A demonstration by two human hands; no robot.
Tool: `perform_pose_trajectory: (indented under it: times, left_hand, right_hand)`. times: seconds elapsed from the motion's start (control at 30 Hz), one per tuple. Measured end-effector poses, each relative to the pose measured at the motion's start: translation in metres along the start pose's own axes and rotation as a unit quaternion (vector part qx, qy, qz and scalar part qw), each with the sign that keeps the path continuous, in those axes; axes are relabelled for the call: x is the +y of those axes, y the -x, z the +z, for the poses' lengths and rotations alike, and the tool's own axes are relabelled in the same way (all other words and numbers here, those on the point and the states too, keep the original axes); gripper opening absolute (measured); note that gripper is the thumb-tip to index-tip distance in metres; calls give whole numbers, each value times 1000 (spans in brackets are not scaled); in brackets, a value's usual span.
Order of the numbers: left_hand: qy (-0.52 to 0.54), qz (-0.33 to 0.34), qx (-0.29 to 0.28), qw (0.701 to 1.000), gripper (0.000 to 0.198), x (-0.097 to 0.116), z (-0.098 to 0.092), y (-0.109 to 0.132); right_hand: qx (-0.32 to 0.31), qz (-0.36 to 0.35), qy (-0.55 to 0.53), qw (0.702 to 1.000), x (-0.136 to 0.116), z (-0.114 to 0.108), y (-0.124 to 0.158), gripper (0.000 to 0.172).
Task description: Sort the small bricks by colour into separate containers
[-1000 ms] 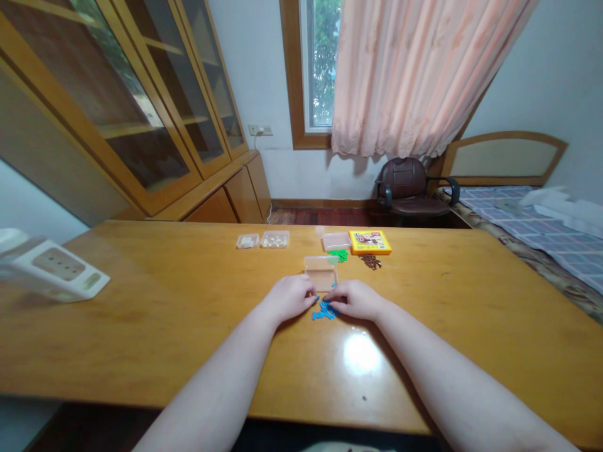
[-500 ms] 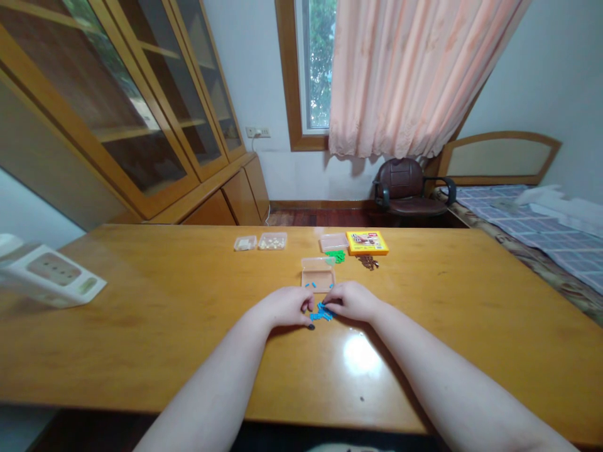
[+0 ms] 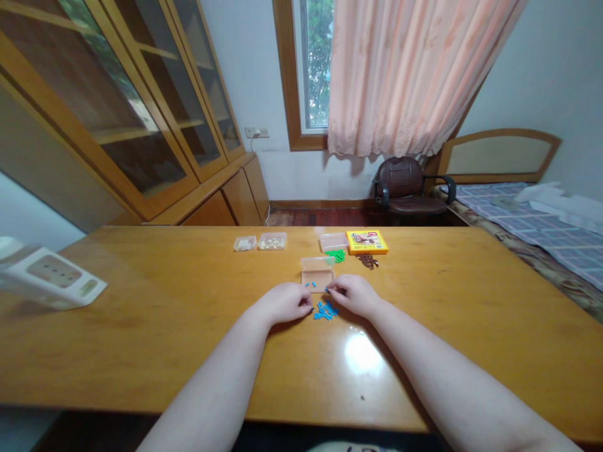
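Your right hand (image 3: 354,294) moved from the blue pieces (image 3: 325,310) to the plastic box (image 3: 318,277), baring them; it and your left hand (image 3: 287,302) had fingers nearly closed, holds unclear.

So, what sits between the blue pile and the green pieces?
The head view shows the open clear box between the blue pile and the green pieces, with the right hand at its near right corner.
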State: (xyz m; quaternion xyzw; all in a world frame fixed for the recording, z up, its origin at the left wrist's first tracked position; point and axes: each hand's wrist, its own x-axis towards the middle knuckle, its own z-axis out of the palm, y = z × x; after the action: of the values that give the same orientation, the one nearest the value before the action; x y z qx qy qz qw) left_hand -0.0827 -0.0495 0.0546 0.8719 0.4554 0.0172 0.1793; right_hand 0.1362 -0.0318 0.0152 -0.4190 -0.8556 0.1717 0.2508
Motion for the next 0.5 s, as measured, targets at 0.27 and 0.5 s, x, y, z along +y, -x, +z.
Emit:
perform_pose_trajectory:
  times: [0.27,0.5]
  left_hand:
    - [19,-42,182,982,22,-4,-2,-6]
    - [-17,28,112,993,18,-5,4,-5]
  right_hand:
    - [64,58,-23,996,11,0,-3,31]
    - [-59,-16,-85,994,6,-5,2,23]
